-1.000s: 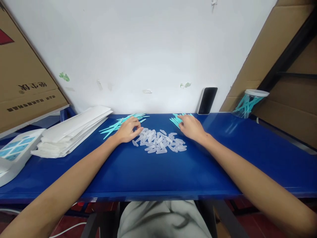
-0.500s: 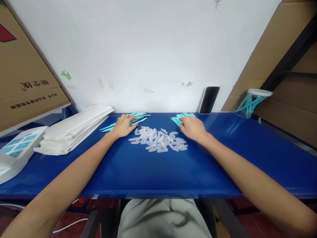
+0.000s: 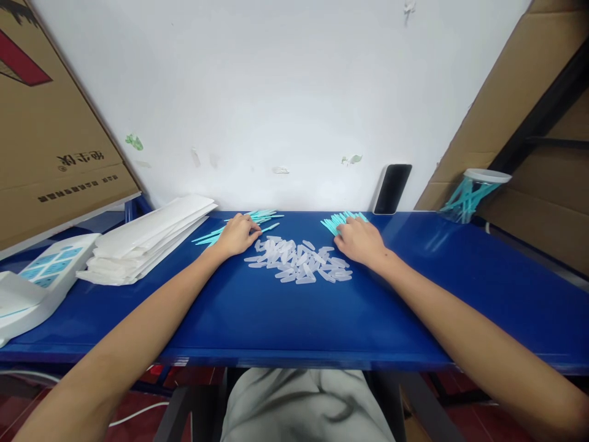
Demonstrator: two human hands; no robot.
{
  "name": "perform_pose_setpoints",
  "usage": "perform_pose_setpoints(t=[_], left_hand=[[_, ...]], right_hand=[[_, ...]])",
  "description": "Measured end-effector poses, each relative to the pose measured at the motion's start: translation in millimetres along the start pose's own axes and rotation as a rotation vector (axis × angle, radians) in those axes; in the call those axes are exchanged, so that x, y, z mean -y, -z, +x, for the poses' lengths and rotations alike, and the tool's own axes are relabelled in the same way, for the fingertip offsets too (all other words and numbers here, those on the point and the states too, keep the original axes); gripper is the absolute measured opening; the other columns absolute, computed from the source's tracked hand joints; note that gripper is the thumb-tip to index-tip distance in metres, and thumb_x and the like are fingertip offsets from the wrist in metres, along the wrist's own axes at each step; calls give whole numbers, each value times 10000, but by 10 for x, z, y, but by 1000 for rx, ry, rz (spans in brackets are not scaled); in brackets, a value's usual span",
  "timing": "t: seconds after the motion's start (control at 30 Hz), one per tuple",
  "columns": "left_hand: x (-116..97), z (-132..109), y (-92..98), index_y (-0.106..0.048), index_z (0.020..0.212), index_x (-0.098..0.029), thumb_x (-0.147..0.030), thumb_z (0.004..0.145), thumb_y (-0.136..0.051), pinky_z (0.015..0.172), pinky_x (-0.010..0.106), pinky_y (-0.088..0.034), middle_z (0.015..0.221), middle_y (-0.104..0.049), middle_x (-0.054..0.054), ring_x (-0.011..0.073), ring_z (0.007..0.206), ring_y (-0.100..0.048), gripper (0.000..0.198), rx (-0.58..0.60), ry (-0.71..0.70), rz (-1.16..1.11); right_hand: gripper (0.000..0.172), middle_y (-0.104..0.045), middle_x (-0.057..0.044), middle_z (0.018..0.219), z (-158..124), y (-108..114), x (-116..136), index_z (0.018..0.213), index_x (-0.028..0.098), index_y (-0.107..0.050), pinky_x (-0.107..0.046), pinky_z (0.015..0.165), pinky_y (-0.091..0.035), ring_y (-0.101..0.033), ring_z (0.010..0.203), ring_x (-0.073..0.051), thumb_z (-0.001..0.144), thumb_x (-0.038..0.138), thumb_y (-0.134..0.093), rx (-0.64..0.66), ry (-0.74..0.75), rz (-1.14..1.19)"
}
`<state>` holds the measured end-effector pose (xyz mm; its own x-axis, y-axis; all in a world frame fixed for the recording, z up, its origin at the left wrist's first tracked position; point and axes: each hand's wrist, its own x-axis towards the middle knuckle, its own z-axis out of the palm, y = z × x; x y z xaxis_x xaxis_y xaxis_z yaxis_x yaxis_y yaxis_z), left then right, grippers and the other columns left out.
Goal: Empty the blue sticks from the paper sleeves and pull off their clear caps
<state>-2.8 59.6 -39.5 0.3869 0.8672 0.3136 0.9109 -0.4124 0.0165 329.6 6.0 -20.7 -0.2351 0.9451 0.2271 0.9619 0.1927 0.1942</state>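
My left hand [image 3: 238,235] is at the back of the table, thumb and forefinger pinched on a thin teal stick [image 3: 270,227] whose tip points right. Other teal sticks [image 3: 207,237] lie loosely under and around this hand. My right hand [image 3: 360,239] rests at the near edge of a fanned bunch of teal sticks [image 3: 338,220]; its fingers are curled in, and what they grip is hidden. Between both hands spreads a pile of small frosted, translucent plastic caps [image 3: 299,261].
White paper sleeves [image 3: 150,242] are stacked on the left, beside a white tray with blue labels [image 3: 57,264]. A phone [image 3: 392,189] leans against the wall. A clear jar [image 3: 464,199] with teal sticks stands far right. A cardboard box [image 3: 69,135] rises at the left.
My left fingers, spread over the sticks before, have come together on one stick. My right hand has curled a little more at its bunch. The whole view has shifted slightly.
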Motion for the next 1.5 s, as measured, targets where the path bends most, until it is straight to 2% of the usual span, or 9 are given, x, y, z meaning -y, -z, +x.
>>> perform_pose_setpoints(t=[0.17,0.37,0.53,0.7,0.83,0.93,1.07,1.3,1.5], left_hand=[[-4,-14,-24,-779,969,-190,-341,957,-440,818,394,-460,977,-680,129,299,962,-576,372,-41,-39,10],[-101,-35,24,-698,1044,-172,-313,981,-406,738,352,-446,945,-694,114,275,899,-638,331,-177,55,2],[-218,-60,104,-622,1115,-183,-340,1008,-395,619,307,-385,767,-695,51,234,716,-660,297,-329,112,-33],[-383,-47,135,-584,1087,-180,-289,992,-435,563,257,-353,747,-712,19,161,611,-643,208,-550,-89,-18],[-566,-50,148,-600,1036,-187,-222,962,-476,581,241,-397,752,-728,10,129,588,-643,148,-696,-388,16],[-729,-93,166,-606,1021,-198,-184,947,-499,599,239,-434,828,-758,13,118,608,-658,131,-715,-608,18],[-912,-165,191,-598,1042,-190,-145,934,-548,582,238,-449,854,-772,14,112,610,-671,127,-735,-762,-60],[-979,-210,219,-591,1021,-196,-146,960,-447,708,260,-531,865,-757,36,160,835,-736,164,-594,-759,-145],[-1026,-238,221,-518,845,-205,-237,950,-470,643,288,-474,767,-673,41,165,687,-629,120,-474,-777,-216]], right_hand=[[390,-649,-157,1116,29,-41,-31,1226,189,-730,-358,807,-435,-597,1069,-299,981,256,-435,2,48,79],[403,-644,-154,1070,55,-85,-36,1174,191,-762,-362,773,-436,-619,1018,-297,987,313,-425,0,76,115],[397,-693,-144,1035,52,-68,-53,1166,173,-760,-344,759,-439,-636,1020,-287,980,269,-423,-39,133,170],[399,-761,-97,1059,-42,33,120,1237,153,-721,-326,828,-429,-676,931,-221,976,229,-429,-183,281,444],[331,-728,-32,745,-156,134,360,1151,170,-747,-378,887,-354,-605,664,-172,981,302,-495,-304,341,535],[337,-614,24,591,-203,141,478,1199,185,-717,-366,860,-337,-513,590,-158,966,361,-550,-356,326,597],[323,-537,31,562,-204,83,505,1191,170,-691,-310,769,-359,-454,596,-172,942,333,-566,-428,324,639],[227,-484,46,539,-164,15,458,1053,158,-662,-294,741,-394,-413,535,-155,960,304,-516,-593,402,573],[138,-561,23,552,-172,4,499,879,190,-636,-277,673,-350,-468,527,-152,930,261,-530,-575,427,464]])
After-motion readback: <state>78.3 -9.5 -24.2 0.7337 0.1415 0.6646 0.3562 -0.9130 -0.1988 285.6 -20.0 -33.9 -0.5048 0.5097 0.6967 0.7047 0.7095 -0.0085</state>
